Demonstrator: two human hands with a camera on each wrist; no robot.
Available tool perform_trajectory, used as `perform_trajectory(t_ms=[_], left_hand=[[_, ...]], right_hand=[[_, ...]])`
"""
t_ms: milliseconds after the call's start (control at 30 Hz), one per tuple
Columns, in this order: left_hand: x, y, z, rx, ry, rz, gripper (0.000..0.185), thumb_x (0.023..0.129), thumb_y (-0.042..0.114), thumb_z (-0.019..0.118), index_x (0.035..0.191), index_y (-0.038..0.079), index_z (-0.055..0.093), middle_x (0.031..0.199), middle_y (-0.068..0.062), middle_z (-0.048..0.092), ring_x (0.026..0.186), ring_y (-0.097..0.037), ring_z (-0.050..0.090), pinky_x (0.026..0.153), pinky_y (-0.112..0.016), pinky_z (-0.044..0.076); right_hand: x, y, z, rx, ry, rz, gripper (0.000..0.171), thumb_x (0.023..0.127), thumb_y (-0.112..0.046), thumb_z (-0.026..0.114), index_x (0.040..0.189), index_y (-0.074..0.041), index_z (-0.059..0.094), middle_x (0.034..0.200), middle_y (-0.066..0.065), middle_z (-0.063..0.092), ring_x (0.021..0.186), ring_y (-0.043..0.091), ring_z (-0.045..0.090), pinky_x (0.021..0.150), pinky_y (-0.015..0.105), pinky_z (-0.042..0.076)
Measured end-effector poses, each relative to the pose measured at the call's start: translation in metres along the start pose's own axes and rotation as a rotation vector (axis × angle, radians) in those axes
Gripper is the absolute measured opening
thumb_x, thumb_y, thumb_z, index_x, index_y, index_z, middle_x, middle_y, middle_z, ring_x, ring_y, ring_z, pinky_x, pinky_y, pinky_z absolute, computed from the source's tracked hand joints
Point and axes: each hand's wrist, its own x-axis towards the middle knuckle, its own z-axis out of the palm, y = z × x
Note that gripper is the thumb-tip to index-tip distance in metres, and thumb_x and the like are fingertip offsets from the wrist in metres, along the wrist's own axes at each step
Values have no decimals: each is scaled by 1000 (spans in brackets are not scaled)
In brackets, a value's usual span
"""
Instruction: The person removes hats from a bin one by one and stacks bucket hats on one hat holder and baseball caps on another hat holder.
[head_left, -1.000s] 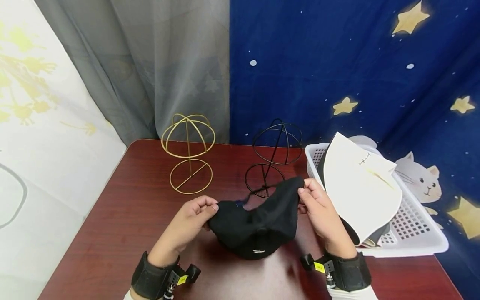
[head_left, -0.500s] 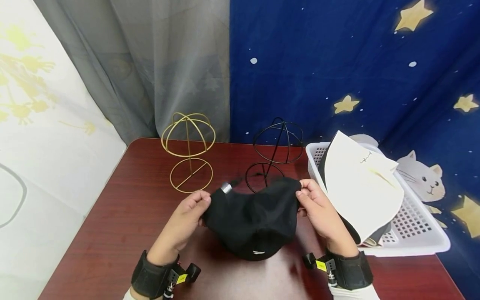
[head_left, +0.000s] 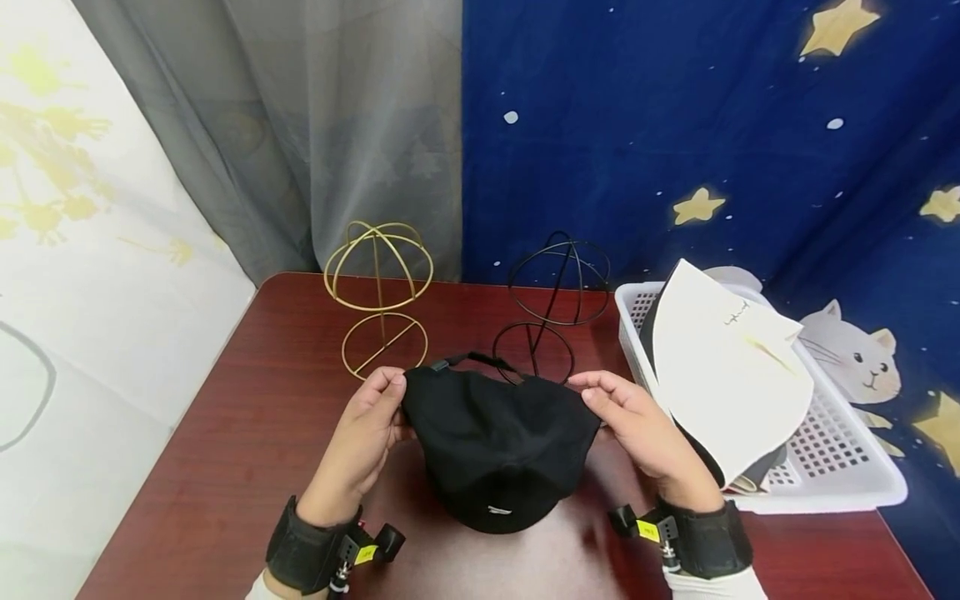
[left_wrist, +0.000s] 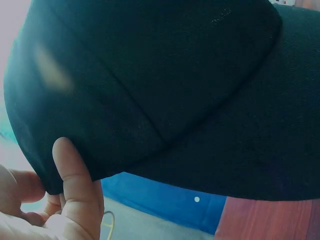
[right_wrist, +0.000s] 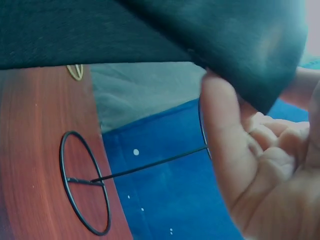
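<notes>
A black cap (head_left: pixel 504 442) with a small white mark on its front hangs between both hands, brim toward the person. My left hand (head_left: pixel 369 429) pinches its left edge between thumb and fingers. On the opposite edge, my right hand (head_left: pixel 637 425) pinches the fabric, its index finger extended along the rim. The adjustable strap (head_left: pixel 480 358) arches across the far side of the cap. In the left wrist view the cap's side panel (left_wrist: pixel 150 100) fills most of the picture above the fingers. The right wrist view shows a corner of the cap (right_wrist: pixel 250 45) between thumb and fingers.
Beyond the cap stand a gold wire hat stand (head_left: pixel 378 283) and a black wire hat stand (head_left: pixel 555 292). At right, a white plastic basket (head_left: pixel 832 450) holds a white hat (head_left: pixel 727 375) and other folded items. Curtains rise behind the dark red table (head_left: pixel 232 433).
The left hand has moved left and up; the right has come slightly inward and down. The cap has levelled out, and its strap now shows arched at the far side.
</notes>
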Motion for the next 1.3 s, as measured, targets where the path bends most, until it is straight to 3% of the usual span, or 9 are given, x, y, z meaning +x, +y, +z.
perform_trajectory(t_ms=[100, 200, 367, 500, 700, 967, 1300], left_hand=[[0, 0, -1, 27, -4, 4, 22, 107, 27, 47, 105, 6, 49, 89, -7, 58, 69, -17, 58, 64, -30, 51], [0, 0, -3, 44, -12, 11, 23, 107, 28, 47, 107, 5, 49, 90, -8, 59, 70, -17, 59, 64, -30, 51], [0, 0, -4, 51, -14, 19, 23, 107, 28, 47, 110, 5, 50, 91, -8, 59, 72, -16, 59, 63, -28, 52], [1, 0, -5, 72, -20, 31, 23, 107, 27, 48, 111, 4, 50, 90, -7, 55, 73, -15, 56, 64, -28, 50], [2, 3, -9, 151, -13, 45, 23, 106, 20, 50, 109, -2, 52, 88, -6, 54, 76, -15, 55, 67, -28, 48], [3, 10, -12, 196, 1, 55, 22, 105, 20, 51, 107, -2, 54, 79, -7, 47, 66, -16, 48, 62, -27, 46], [3, 53, -22, 370, 29, 148, 20, 106, 18, 50, 108, -2, 55, 85, -9, 50, 66, -20, 52, 60, -31, 52]], right_hand=[[2, -7, -5, 19, -60, 112, 40, 106, -16, 48, 129, 16, 50, 100, 3, 72, 82, 14, 70, 68, 32, 59], [8, -14, -8, -10, -161, 177, 36, 105, -16, 49, 122, 14, 57, 98, 6, 72, 80, 15, 69, 68, 34, 59], [15, -20, -10, -55, -256, 175, 23, 102, -10, 47, 102, 8, 61, 89, 8, 68, 77, 17, 66, 68, 31, 57], [15, -22, -11, -46, -182, 153, 14, 103, -9, 48, 99, 3, 54, 83, 6, 64, 71, 17, 66, 63, 29, 55], [14, -17, -9, -15, -38, 122, 15, 105, -13, 50, 104, 2, 50, 84, 8, 62, 69, 19, 67, 62, 33, 59], [19, -13, -3, 72, 55, 51, 11, 105, -12, 49, 103, -1, 50, 83, 6, 58, 65, 16, 66, 57, 34, 59], [35, -37, 13, 104, 96, -10, 9, 106, -12, 47, 105, -3, 50, 85, 8, 56, 62, 18, 64, 56, 36, 59]])
